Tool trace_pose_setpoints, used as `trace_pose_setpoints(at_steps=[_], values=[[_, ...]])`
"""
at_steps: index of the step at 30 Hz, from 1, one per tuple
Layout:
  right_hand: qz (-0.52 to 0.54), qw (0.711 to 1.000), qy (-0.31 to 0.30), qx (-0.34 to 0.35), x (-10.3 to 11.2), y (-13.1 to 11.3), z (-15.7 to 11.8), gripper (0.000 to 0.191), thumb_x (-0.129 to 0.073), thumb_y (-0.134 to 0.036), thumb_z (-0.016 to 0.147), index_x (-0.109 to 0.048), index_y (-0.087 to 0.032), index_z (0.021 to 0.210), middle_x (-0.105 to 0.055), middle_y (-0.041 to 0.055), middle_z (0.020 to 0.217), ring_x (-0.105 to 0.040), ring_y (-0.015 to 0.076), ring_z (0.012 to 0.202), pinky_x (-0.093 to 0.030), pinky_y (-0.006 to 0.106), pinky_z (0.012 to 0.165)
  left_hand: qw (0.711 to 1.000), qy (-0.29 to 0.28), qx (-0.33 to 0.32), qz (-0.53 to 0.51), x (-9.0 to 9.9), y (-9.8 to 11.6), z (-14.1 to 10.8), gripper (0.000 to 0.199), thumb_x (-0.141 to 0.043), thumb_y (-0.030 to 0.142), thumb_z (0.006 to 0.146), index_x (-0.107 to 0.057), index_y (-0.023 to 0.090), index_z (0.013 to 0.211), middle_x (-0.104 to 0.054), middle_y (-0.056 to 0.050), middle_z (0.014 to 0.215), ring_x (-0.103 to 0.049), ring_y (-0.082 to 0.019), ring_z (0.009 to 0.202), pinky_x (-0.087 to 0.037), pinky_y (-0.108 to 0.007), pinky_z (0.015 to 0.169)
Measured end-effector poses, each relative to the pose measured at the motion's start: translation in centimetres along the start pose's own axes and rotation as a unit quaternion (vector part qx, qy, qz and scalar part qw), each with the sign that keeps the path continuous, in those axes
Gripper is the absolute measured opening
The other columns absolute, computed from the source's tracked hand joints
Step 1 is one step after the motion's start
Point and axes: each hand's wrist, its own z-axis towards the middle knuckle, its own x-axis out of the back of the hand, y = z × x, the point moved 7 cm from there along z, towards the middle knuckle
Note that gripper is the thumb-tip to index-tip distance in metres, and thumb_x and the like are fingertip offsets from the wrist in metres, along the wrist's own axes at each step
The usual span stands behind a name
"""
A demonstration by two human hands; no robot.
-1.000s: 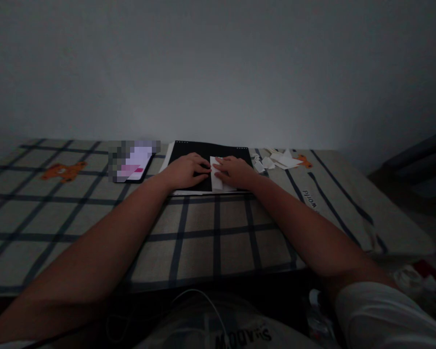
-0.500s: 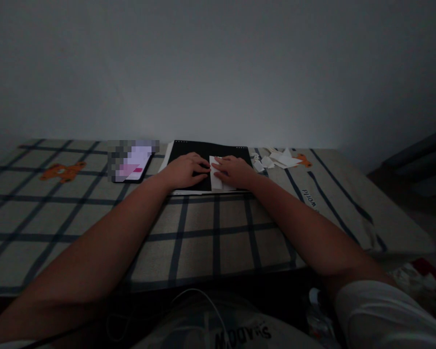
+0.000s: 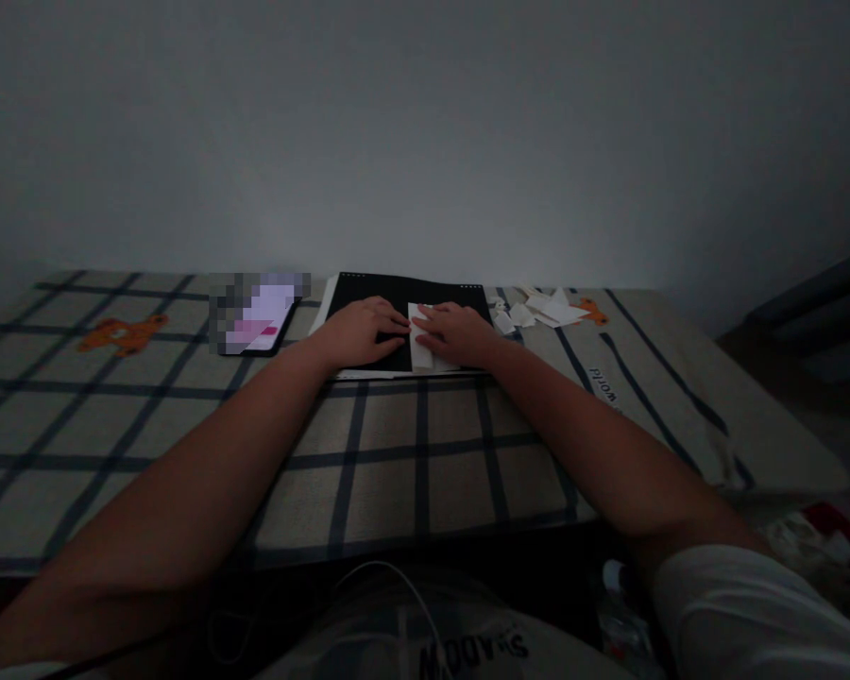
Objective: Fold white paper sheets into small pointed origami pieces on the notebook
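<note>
A folded piece of white paper (image 3: pixel 422 355) lies on a black sheet with punched edge holes (image 3: pixel 389 286), which rests over white pages. My right hand (image 3: pixel 460 332) is spread over the paper's right part, fingers stretched out and pressing on it. On the black sheet, just left of the paper, my left hand (image 3: pixel 365 332) lies with its fingers apart, the fingertips reaching the paper's left edge. Part of the paper is hidden under my right hand.
A phone (image 3: pixel 259 316) with a lit screen lies to the left. Folded white paper pieces (image 3: pixel 549 309) are heaped on the right. The checked tablecloth (image 3: pixel 389 444) has orange bear prints. A plastic bottle (image 3: pixel 620 604) stands below the table's front edge, and a wall rises behind.
</note>
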Motion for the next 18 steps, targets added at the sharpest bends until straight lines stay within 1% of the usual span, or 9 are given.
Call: trace_pose_setpoints(at_steps=[3, 8, 13, 18], values=[[-0.004, 1.000, 0.004, 0.001, 0.07, -0.06, -0.05, 0.052, -0.033, -0.048, 0.102, -0.050, -0.022, 0.145, -0.042, 0.0105, 0.156, -0.045, 0.0327, 0.135, -0.045, 0.049, 0.099, 1.000, -0.006, 0.000, 0.006, 0.02, 0.13, -0.04, 0.029, -0.057, 0.029, 0.091, -0.076, 0.023, 0.111, -0.075, -0.008, 0.113, -0.063, -0.025, 0.110, -0.048, -0.044, 0.099], [-0.008, 1.000, 0.009, 0.008, 0.11, -0.22, -0.13, 0.052, -0.032, -0.048, 0.102, -0.049, -0.024, 0.145, -0.042, 0.0112, 0.156, -0.045, 0.0341, 0.134, -0.046, 0.050, 0.096, 1.000, -0.009, -0.004, 0.014, -0.12, 0.17, -0.15, 0.028, -0.057, 0.031, 0.091, -0.076, 0.025, 0.111, -0.072, -0.006, 0.119, -0.062, -0.023, 0.112, -0.047, -0.041, 0.099], [-0.005, 1.000, 0.011, 0.006, 0.07, -0.11, -0.10, 0.052, -0.032, -0.048, 0.102, -0.048, -0.024, 0.146, -0.042, 0.0107, 0.156, -0.045, 0.0341, 0.135, -0.046, 0.050, 0.097, 1.000, -0.010, 0.004, 0.012, -0.35, -0.04, -0.05, 0.026, -0.058, 0.032, 0.091, -0.078, 0.025, 0.107, -0.073, -0.006, 0.117, -0.062, -0.024, 0.110, -0.048, -0.041, 0.097], [0.004, 1.000, 0.011, 0.004, -0.09, 0.12, -0.02, 0.053, -0.030, -0.049, 0.102, -0.048, -0.025, 0.146, -0.042, 0.0094, 0.156, -0.044, 0.0333, 0.135, -0.045, 0.049, 0.098, 0.999, -0.012, 0.010, 0.029, -0.40, -0.03, 0.05, 0.025, -0.058, 0.033, 0.091, -0.078, 0.025, 0.105, -0.073, -0.005, 0.115, -0.063, -0.023, 0.109, -0.049, -0.038, 0.095]])
